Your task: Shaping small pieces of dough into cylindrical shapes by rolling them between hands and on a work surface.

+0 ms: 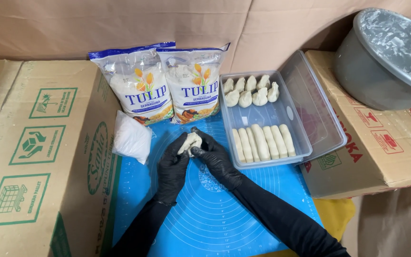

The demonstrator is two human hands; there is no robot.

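Note:
Both my hands wear black gloves and meet over a blue silicone mat (215, 214). Between them sits a small pale lump of dough (190, 142). My left hand (173, 164) cups it from the left, and my right hand (214, 154) pinches it from the right with the fingers curled over its top. Just right of my hands stands a clear plastic box (262, 114) holding several round pleated dumplings at its far end and several long dough rolls at its near end.
Two flour bags (167, 85) lean against the back wall, with a small white bag (132, 138) in front. Cardboard boxes stand left (39, 152) and right (381, 143). A grey bowl (386, 62) rests on the right box. The box lid (312, 107) leans open.

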